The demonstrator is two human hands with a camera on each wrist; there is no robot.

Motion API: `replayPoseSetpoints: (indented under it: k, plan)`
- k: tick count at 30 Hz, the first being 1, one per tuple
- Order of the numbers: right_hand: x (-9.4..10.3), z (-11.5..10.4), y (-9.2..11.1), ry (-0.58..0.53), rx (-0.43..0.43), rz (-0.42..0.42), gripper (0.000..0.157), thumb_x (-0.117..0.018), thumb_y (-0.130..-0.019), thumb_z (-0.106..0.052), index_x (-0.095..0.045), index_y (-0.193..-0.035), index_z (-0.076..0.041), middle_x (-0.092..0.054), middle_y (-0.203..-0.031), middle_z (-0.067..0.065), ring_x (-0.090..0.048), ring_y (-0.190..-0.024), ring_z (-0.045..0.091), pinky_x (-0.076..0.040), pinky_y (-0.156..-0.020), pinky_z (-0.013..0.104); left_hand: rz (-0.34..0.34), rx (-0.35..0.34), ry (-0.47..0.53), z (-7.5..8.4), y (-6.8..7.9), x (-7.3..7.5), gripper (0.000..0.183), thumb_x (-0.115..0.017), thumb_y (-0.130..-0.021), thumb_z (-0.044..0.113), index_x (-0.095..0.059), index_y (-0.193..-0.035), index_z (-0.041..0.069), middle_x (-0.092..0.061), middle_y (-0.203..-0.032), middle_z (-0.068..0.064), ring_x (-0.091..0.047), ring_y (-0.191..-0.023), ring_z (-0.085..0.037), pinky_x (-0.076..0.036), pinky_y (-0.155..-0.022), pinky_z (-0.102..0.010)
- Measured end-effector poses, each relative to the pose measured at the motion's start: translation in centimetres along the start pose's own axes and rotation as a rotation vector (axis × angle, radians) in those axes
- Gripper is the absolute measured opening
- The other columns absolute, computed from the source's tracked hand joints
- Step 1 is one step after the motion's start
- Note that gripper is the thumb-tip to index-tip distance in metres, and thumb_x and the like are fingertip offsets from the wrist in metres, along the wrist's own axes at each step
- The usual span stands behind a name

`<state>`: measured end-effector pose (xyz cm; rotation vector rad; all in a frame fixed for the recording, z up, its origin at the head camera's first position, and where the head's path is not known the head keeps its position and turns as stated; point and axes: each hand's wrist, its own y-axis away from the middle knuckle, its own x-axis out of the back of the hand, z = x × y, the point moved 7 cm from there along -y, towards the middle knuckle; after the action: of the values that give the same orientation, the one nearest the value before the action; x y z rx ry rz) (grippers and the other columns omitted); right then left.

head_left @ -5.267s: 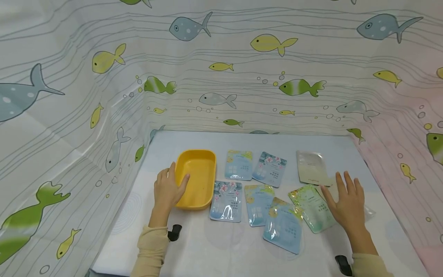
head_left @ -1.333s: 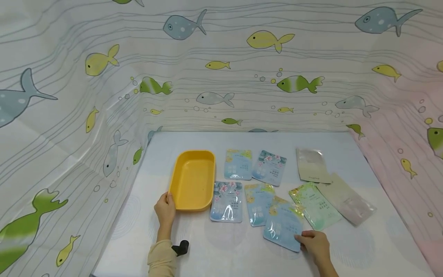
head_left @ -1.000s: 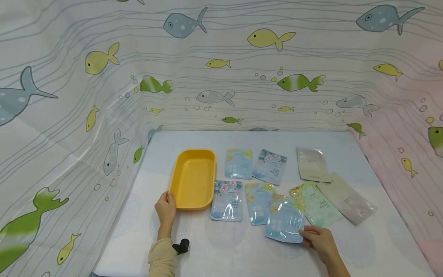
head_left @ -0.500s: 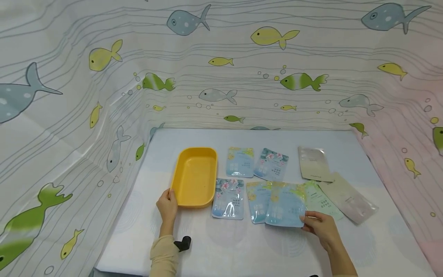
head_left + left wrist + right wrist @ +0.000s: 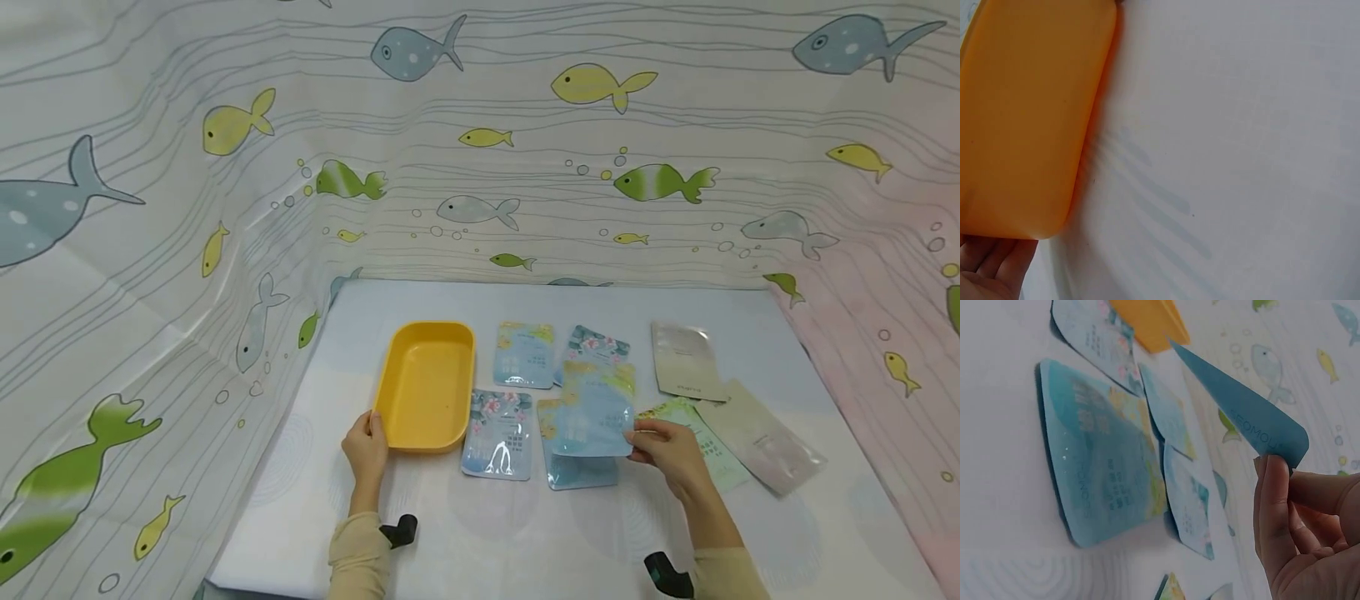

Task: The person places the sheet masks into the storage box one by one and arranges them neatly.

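Note:
My left hand grips the near left corner of a shallow yellow plastic tray, thumb over the rim. In the left wrist view, its fingers lie under the tray's end. My right hand pinches the lower right corner of a light blue sheet mask packet with a yellow floral top. This packet is raised over a similar blue packet on the table and hides part of it. A flowered blue-grey packet lies beside the tray. The right wrist view shows the held packet nearly edge-on.
Behind lie another light blue packet and a flowered packet, partly covered. To the right are a green packet and two silver-beige packets, one farther back, one nearer. A fish-print curtain surrounds the white-covered table.
My right hand has pinched the nearest blue packet, lifted it off the table and carried it up and left. My left hand has gone from open beside the tray to gripping its corner.

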<state>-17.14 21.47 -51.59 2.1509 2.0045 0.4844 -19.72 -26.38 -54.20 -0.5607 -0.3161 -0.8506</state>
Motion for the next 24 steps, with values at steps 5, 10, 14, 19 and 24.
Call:
replayPoseSetpoints:
  k: [5,10,14,19,24]
  plan:
    - [-1.3,-1.5,-1.2,-0.013,0.032,-0.048,0.038,-0.063,-0.087,-0.002,-0.052,-0.117,0.018,-0.068,-0.081,0.003,-0.064,-0.065,0.011,-0.054,-0.066,0.027,0.007,0.001,0.000,0.1,-0.1,0.0,0.020,-0.055,-0.089,0.002,-0.066,-0.097,-0.014,-0.067,-0.085,-0.027,-0.061,-0.074,-0.036,-0.046,-0.067,-0.048]
    - [-3.3,-2.8,-2.3,-0.016,0.057,-0.102,0.040,-0.062,-0.087,-0.002,-0.050,-0.119,0.018,-0.068,-0.084,0.006,-0.065,-0.066,0.011,-0.054,-0.066,0.027,0.017,0.001,0.012,0.1,0.0,0.0,0.019,-0.055,-0.089,0.001,-0.066,-0.096,-0.013,-0.067,-0.086,-0.028,-0.062,-0.077,-0.038,-0.047,-0.069,-0.050]
    - [-5.0,-3.4,-3.2,-0.029,0.061,-0.123,0.040,-0.062,-0.087,-0.001,-0.050,-0.120,0.018,-0.068,-0.084,0.007,-0.065,-0.064,0.011,-0.054,-0.065,0.027,0.019,0.004,0.013,0.0,0.0,0.0,0.020,-0.054,-0.089,0.001,-0.067,-0.095,-0.013,-0.067,-0.086,-0.027,-0.062,-0.076,-0.038,-0.047,-0.068,-0.050]
    - [-7.1,-4.2,-4.0,-0.040,0.072,-0.147,0.039,-0.063,-0.086,0.000,-0.052,-0.118,0.018,-0.067,-0.083,0.008,-0.065,-0.064,0.012,-0.054,-0.064,0.026,0.027,0.005,0.015,0.0,0.1,0.0,0.019,-0.055,-0.088,0.000,-0.067,-0.094,-0.012,-0.067,-0.084,-0.026,-0.061,-0.073,-0.036,-0.047,-0.066,-0.047]
    - [-9.8,-5.3,-4.9,-0.056,0.094,-0.198,0.037,-0.062,-0.085,0.003,-0.052,-0.117,0.019,-0.067,-0.080,0.008,-0.065,-0.062,0.010,-0.054,-0.063,0.025,0.041,0.002,0.034,0.0,0.1,0.3,0.018,-0.056,-0.088,0.001,-0.067,-0.094,-0.012,-0.068,-0.086,-0.027,-0.063,-0.077,-0.038,-0.048,-0.069,-0.050]
